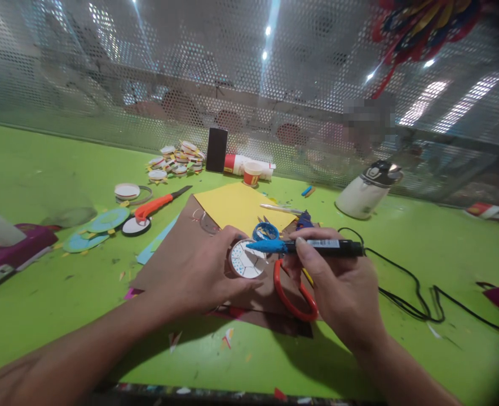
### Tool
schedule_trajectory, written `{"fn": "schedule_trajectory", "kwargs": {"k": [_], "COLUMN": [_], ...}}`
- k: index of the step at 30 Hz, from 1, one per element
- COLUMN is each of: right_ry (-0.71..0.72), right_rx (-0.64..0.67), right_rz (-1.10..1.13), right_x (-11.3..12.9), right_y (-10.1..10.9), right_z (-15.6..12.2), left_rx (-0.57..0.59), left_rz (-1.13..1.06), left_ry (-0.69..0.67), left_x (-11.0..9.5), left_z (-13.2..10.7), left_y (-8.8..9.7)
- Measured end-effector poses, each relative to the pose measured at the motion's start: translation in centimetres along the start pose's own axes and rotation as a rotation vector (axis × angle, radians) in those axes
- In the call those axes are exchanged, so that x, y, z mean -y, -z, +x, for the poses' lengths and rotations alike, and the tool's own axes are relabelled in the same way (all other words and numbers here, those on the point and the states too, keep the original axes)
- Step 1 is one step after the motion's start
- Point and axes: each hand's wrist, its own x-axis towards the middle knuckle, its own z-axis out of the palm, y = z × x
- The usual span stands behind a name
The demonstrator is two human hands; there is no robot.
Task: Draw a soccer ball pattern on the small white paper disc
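Observation:
My left hand (202, 265) is closed round a small white paper disc (246, 260) with drawn segments, holding it over a brown card sheet (177, 254). My right hand (338, 285) grips a black glue pen with a blue tip (312, 246), and the tip touches the disc's upper edge. Red-handled scissors (294, 296) lie under my right hand on the brown card. A blue ring (266, 230) sits just behind the disc, beside a yellow paper sheet (236, 206).
An orange utility knife (158, 204), blue and white paper circles (101, 223) and a pile of small discs (177, 159) lie at the left and back. A glue bottle (249, 164), black block (216, 149), white jug (365, 192), black cable (418, 293) and perforated metal screen (105, 84) surround the green table (42, 304).

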Motion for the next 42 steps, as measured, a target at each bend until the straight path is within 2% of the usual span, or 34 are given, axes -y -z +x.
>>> {"fn": "schedule_trajectory", "kwargs": {"k": [9,18,27,36,42], "right_ry": [0.12,0.109,0.142,0.105,0.103], "right_rx": [0.033,0.077,0.037,0.052,0.054], "right_rz": [-0.191,-0.191,-0.193,-0.108,-0.135], "right_x": [-0.64,-0.42,-0.52,-0.63,-0.45], "right_y": [0.61,0.69,0.33,0.2,0.24], "right_z": [-0.37,-0.53,-0.44,-0.55,-0.44], "left_rx": [0.019,0.006,-0.011,0.016,0.012], "left_rz": [-0.017,-0.031,0.029,0.011,0.028], "left_ry": [-0.012,-0.048,-0.065,-0.054,-0.06], "left_x": [-0.08,0.0,0.09,0.08,0.24], "left_z": [0.02,0.06,-0.02,-0.12,-0.04], "left_y": [0.07,-0.04,0.08,0.14,0.07]}}
